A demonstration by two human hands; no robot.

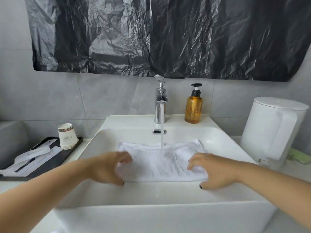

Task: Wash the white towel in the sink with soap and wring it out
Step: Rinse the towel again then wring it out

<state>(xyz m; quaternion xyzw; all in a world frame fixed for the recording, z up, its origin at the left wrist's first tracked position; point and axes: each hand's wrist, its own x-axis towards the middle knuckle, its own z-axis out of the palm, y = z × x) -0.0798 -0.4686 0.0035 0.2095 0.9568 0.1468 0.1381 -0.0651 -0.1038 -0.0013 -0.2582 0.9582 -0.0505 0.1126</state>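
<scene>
Low in the frame's centre, the left hand and right hand pinch opposite ends of the folded white terry towel inside the white ceramic sink, under water running from the chrome faucet.

One towel, one tap, one soap bottle, one cup stack, one tray, two hands.

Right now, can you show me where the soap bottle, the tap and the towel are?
soap bottle (193, 109): head view, amber body.
tap (159, 108): head view, chrome column.
towel (159, 163): head view, middle of the cloth.
</scene>
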